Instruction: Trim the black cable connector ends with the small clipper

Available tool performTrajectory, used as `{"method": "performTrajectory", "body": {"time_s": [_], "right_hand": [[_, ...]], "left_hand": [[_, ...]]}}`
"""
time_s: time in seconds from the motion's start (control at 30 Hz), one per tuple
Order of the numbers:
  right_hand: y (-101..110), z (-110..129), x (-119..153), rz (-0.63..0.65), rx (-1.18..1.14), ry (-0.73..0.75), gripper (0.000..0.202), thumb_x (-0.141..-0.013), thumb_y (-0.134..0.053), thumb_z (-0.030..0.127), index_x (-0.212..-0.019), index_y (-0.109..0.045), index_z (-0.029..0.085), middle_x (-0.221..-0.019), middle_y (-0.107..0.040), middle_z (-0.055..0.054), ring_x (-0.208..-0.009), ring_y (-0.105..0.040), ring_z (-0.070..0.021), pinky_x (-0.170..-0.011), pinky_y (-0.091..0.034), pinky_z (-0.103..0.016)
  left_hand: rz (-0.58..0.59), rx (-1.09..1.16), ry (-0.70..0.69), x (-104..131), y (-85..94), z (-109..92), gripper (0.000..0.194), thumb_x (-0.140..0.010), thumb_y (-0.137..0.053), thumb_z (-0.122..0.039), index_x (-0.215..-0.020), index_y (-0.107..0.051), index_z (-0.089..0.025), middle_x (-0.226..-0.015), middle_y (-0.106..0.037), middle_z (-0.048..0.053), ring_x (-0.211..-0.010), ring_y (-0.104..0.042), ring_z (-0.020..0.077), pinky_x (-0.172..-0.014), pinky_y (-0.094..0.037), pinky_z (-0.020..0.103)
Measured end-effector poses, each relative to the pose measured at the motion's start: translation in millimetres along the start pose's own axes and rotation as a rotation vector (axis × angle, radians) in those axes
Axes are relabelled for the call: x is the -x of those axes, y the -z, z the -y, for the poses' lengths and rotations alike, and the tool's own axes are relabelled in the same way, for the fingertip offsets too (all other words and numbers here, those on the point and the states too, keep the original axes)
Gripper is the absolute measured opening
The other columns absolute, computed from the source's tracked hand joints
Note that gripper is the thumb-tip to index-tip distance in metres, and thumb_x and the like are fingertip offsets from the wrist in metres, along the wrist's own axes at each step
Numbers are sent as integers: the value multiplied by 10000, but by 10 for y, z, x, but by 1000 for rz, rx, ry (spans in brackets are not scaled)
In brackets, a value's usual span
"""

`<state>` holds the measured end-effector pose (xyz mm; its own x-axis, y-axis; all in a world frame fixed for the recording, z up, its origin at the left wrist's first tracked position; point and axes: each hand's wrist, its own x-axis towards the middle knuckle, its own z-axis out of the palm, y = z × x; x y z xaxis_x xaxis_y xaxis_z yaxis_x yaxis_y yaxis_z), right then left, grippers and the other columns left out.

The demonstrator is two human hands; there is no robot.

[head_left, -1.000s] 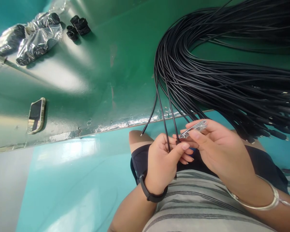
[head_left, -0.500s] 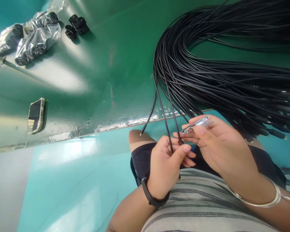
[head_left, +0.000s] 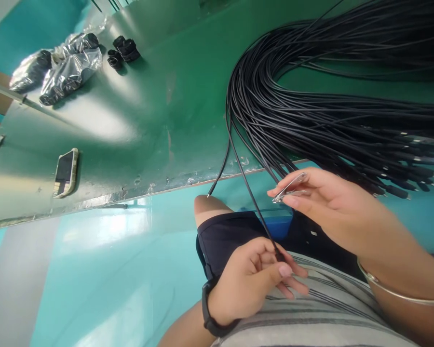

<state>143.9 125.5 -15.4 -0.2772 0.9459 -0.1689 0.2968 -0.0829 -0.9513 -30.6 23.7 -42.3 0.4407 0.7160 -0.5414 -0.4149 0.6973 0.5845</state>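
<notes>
My left hand is low over my lap, its thumb and fingers closed on the end of a black cable where it thickens into a dark connector. From there the cable runs up to the table. Above and to the right, my right hand holds a silver nail clipper between thumb and fingers, its lever raised. The clipper is apart from the cable. Another loose cable end with a light tip hangs over the table edge near my knee.
A large bundle of black cables curves across the green table, with several connector ends fanned out at right. Phone, plastic bags of black coils and loose black coils lie at left.
My left hand has moved down toward my body, with one cable instead of two running into it. My right hand has shifted slightly, and the clipper's lever stands wider.
</notes>
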Motion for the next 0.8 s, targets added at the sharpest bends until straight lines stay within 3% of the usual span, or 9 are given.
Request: {"method": "performTrajectory", "body": {"time_s": [0.07,0.17,0.23,0.3,0.37,0.5,0.6,0.8], "right_hand": [[2,-37,9,-107,141,40,253,-924,-620,505,-1022,-683,281,-1069,-725,-30,-1003,-679,-248,-857,-543,-372],[11,-45,48,-445,404,206,165,-928,-635,356,-1060,-674,265,-1204,-694,-53,-1178,-614,-282,-1032,-472,-428],[9,-11,109,-550,315,231,134,-931,-641,310,-1053,-675,267,-1203,-693,-55,-1197,-609,-269,-1069,-462,-420],[-17,36,195,-451,23,156,93,-923,-663,323,-1005,-689,287,-1128,-719,-35,-1101,-667,-243,-994,-534,-391],[-72,67,286,-255,-261,59,60,-891,-703,328,-940,-707,293,-1061,-745,-22,-1033,-705,-235,-890,-595,-361],[-219,55,404,71,-590,-105,50,-871,-728,327,-905,-717,292,-975,-769,-26,-858,-747,-219,-684,-636,-311],[-285,42,430,102,-692,-174,64,-879,-723,353,-906,-711,296,-888,-762,-12,-653,-714,-173,-548,-615,-273],[-268,77,465,57,-672,-163,77,-863,-741,328,-876,-714,256,-839,-743,-15,-622,-701,-146,-538,-611,-225]], "left_hand": [[-7,95,-58,-25,-26,32,290,-820,-804,-359,-884,-630,-136,-866,-770,100,-695,-757,192,-561,-565,206],[-130,106,-179,-31,-44,43,247,-806,-815,-324,-876,-692,-121,-780,-766,88,-612,-735,177,-484,-541,181],[-249,72,-261,-14,-55,26,206,-801,-820,-284,-891,-734,-121,-748,-763,77,-573,-716,149,-468,-524,158],[-312,56,-319,6,-78,-3,168,-792,-826,-259,-872,-757,-129,-733,-762,68,-554,-705,135,-471,-522,152],[-316,50,-351,21,-113,-34,141,-781,-834,-253,-824,-764,-139,-724,-761,61,-546,-701,132,-475,-524,155],[-290,-8,-379,28,-188,-72,135,-768,-841,-259,-744,-771,-145,-678,-747,56,-533,-687,131,-493,-531,171],[-298,-33,-400,17,-227,-78,157,-760,-843,-267,-698,-768,-144,-653,-737,61,-519,-676,137,-490,-536,186],[-292,-18,-405,-17,-257,-72,138,-762,-843,-257,-703,-775,-152,-671,-741,52,-525,-681,131,-499,-547,179]]}}
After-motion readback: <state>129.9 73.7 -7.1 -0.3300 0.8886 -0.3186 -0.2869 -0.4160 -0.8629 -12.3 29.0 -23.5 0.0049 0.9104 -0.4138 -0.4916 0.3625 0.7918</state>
